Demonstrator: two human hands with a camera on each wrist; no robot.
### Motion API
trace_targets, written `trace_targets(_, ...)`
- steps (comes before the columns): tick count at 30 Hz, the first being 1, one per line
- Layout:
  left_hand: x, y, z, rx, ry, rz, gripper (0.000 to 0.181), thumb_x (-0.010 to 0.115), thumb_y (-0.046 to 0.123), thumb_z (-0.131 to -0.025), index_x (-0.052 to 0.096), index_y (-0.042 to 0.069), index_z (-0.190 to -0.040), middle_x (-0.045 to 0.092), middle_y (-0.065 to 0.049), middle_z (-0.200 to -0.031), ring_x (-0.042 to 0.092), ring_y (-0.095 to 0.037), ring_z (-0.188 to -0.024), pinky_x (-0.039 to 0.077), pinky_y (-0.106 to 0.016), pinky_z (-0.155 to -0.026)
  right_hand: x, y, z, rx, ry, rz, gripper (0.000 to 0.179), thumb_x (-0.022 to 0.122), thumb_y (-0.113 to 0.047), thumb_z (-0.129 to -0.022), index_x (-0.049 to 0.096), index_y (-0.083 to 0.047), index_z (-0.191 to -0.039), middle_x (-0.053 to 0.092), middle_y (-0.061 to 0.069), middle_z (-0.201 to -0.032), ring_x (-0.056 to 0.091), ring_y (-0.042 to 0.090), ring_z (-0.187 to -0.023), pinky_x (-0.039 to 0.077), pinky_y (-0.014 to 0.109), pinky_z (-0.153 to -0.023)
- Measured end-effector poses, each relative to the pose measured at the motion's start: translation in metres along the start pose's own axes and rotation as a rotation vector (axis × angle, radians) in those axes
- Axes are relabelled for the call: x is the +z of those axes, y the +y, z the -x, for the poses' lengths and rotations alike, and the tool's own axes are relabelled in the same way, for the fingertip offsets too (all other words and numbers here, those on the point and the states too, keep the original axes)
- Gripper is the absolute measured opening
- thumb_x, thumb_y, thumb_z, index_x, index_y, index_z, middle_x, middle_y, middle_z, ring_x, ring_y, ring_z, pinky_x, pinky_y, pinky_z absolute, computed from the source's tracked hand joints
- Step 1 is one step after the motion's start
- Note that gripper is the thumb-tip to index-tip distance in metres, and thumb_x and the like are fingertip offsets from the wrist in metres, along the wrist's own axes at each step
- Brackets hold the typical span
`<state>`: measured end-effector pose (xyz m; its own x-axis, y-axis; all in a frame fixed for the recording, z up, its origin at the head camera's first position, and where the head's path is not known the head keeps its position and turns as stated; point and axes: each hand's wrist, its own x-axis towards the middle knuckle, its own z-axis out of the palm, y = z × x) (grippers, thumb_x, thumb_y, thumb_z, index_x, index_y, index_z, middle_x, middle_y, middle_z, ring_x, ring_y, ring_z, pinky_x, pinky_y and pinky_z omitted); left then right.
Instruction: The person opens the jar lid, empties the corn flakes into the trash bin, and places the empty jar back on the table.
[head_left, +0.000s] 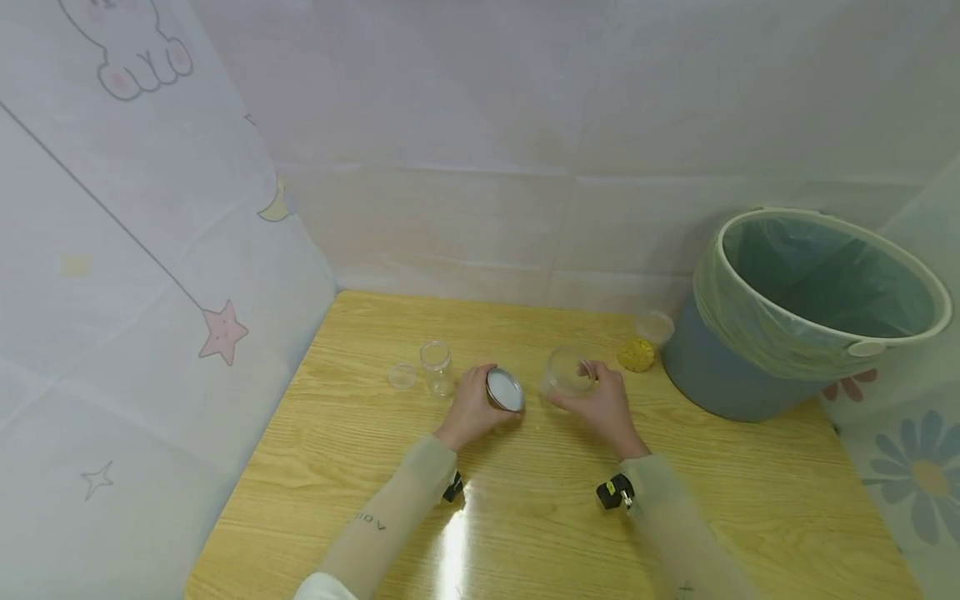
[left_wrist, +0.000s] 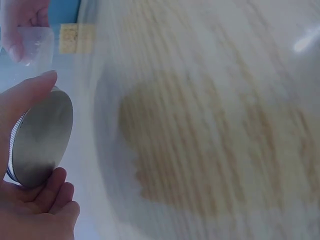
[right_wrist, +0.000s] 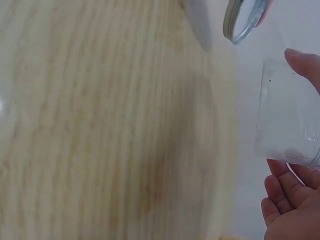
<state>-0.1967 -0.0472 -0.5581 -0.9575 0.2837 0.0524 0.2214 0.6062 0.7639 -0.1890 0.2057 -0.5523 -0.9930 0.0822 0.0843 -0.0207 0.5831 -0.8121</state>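
Note:
My left hand (head_left: 471, 410) holds a round metal screw lid (head_left: 505, 390) by its edge, with thumb and fingers on opposite sides. Its white inner face is tilted up in the head view, while the left wrist view shows its plain silver top (left_wrist: 44, 137) and ridged rim. To the right, my right hand (head_left: 603, 410) grips a clear jar (head_left: 564, 371) around its sides. In the right wrist view the see-through jar (right_wrist: 287, 110) lies between thumb and fingers, and nothing shows inside. Lid and jar are a short gap apart.
Left of the lid stands a smaller clear jar (head_left: 437, 371), beside a small clear disc (head_left: 402, 377). A yellow patterned round piece (head_left: 636, 355) and another clear round piece (head_left: 655, 327) lie near the lined bin (head_left: 716, 375) at the right. A cloth wall (head_left: 450, 225) borders the wooden table (head_left: 525, 533).

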Motion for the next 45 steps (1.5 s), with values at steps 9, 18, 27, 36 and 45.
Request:
trace_targets(9, 0.006, -0.008, 0.000, -0.010, -0.002, -0.022, 0.098, 0.095, 0.029, -0.073, 0.040, -0.004, -0.147, 0.053, -0.018, -0.134, 0.048, -0.035, -0.123, 0.043, -0.048, -0.104, 0.012, 0.005, 0.003, -0.003, -0.043, 0.015, 0.084, 0.095, -0.041, -0.070, 0.056, 0.005, -0.128, 0.060, 0.019, -0.123, 0.045, 0.036, -0.117, 0.040, 0.053, -0.099)
trace_targets(18, 0.011, -0.015, -0.002, -0.040, 0.030, -0.042, 0.098, 0.097, 0.031, -0.070, 0.043, -0.005, -0.145, 0.049, -0.018, -0.132, 0.045, -0.034, -0.123, 0.044, -0.046, -0.103, 0.018, 0.007, 0.005, 0.007, -0.061, 0.039, 0.083, 0.095, -0.036, -0.070, 0.055, 0.005, -0.130, 0.060, 0.019, -0.125, 0.044, 0.036, -0.118, 0.038, 0.052, -0.101)
trace_targets(27, 0.015, -0.020, -0.005, -0.043, 0.056, -0.139, 0.095, 0.093, 0.039, -0.073, 0.046, -0.007, -0.140, 0.047, -0.018, -0.130, 0.045, -0.033, -0.121, 0.046, -0.046, -0.101, 0.025, 0.015, 0.010, 0.029, -0.100, 0.079, 0.092, 0.096, -0.036, -0.070, 0.049, 0.004, -0.138, 0.055, 0.022, -0.131, 0.041, 0.036, -0.120, 0.041, 0.053, -0.101)
trace_targets(36, 0.021, -0.027, -0.008, -0.033, 0.066, -0.208, 0.097, 0.094, 0.041, -0.072, 0.046, -0.007, -0.141, 0.047, -0.020, -0.129, 0.043, -0.034, -0.121, 0.044, -0.045, -0.102, 0.027, 0.012, 0.011, 0.005, -0.101, 0.087, 0.091, 0.095, -0.030, -0.069, 0.047, 0.006, -0.138, 0.054, 0.023, -0.133, 0.040, 0.038, -0.122, 0.038, 0.054, -0.103)
trace_targets(45, 0.023, -0.028, -0.010, -0.049, 0.052, -0.232, 0.100, 0.093, 0.044, -0.072, 0.045, -0.007, -0.143, 0.047, -0.020, -0.132, 0.042, -0.034, -0.123, 0.043, -0.045, -0.103, 0.029, 0.013, 0.011, 0.028, -0.115, 0.082, 0.090, 0.094, -0.028, -0.072, 0.044, 0.003, -0.141, 0.053, 0.019, -0.134, 0.039, 0.035, -0.123, 0.036, 0.052, -0.104)
